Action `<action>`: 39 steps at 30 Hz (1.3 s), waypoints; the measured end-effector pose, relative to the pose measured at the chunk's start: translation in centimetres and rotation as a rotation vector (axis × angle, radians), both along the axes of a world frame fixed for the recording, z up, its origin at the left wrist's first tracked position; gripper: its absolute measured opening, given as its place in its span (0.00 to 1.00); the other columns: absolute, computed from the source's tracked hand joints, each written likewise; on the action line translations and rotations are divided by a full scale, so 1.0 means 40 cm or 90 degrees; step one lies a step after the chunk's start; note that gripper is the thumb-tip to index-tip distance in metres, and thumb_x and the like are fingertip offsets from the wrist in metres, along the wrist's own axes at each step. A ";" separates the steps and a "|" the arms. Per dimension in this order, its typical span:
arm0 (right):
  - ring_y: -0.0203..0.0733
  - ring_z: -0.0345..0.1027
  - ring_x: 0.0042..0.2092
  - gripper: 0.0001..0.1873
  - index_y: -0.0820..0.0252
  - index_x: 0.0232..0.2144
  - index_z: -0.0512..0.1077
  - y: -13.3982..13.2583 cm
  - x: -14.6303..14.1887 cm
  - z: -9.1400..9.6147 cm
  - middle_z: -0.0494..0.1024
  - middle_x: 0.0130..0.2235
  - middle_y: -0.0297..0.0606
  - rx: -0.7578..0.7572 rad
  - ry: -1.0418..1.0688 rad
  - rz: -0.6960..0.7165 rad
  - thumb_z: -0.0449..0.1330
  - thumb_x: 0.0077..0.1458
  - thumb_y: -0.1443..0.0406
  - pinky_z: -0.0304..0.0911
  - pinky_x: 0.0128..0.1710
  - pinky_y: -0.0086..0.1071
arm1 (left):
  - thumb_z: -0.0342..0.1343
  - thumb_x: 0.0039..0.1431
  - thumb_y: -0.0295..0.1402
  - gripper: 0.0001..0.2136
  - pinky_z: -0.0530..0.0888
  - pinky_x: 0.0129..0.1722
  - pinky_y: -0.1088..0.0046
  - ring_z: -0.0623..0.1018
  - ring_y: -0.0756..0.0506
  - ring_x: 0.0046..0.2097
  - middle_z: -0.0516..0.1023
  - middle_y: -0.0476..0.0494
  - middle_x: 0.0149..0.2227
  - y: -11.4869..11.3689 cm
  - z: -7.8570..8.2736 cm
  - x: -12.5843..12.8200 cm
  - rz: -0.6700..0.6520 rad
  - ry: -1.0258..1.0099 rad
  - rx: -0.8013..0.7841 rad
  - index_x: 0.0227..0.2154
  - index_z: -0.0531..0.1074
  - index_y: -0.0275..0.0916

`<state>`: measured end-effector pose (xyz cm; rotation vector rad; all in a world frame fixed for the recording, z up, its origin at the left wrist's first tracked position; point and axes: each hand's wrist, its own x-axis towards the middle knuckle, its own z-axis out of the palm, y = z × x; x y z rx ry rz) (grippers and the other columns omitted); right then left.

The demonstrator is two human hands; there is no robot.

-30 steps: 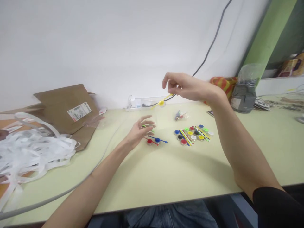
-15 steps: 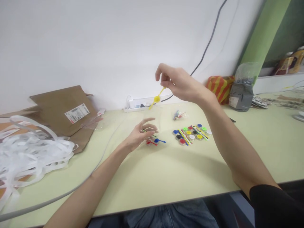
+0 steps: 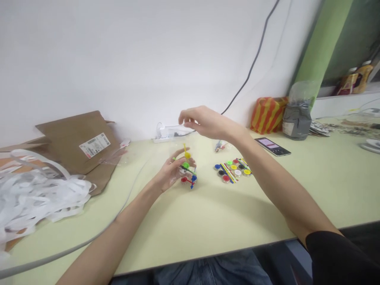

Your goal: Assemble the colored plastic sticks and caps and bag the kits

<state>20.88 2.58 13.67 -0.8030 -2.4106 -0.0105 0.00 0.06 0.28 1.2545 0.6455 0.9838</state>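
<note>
My left hand has its fingers curled around a clear plastic bag whose outline is hard to make out. In and against it are arrow-shaped spinners: a yellow arrow spinner, a green one, a blue one and a red one. Above the yellow spinner hovers my right hand, fingers bent down and parted from the thumb, with nothing visible in them. To the right, round discs in several colours, such as a red disc, lie in rows with coloured strips among them.
A small bag of coloured pieces lies behind the discs. Further right are a phone, a striped bag and a grey pouch. Cardboard, white strapping and a grey cable occupy the left; a power strip stands behind.
My right hand has come down and left and let go of the yellow arrow spinner, which is now by my left hand's fingers. The blue spinner has turned to point down.
</note>
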 end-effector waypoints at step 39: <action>0.36 0.67 0.29 0.11 0.64 0.41 0.71 0.225 0.083 -0.166 0.80 0.31 0.40 -0.375 0.040 0.056 0.60 0.52 0.71 0.62 0.32 0.29 | 0.69 0.51 0.31 0.35 0.76 0.50 0.64 0.77 0.39 0.57 0.77 0.42 0.54 0.027 -0.014 -0.007 0.157 -0.048 0.054 0.60 0.59 0.51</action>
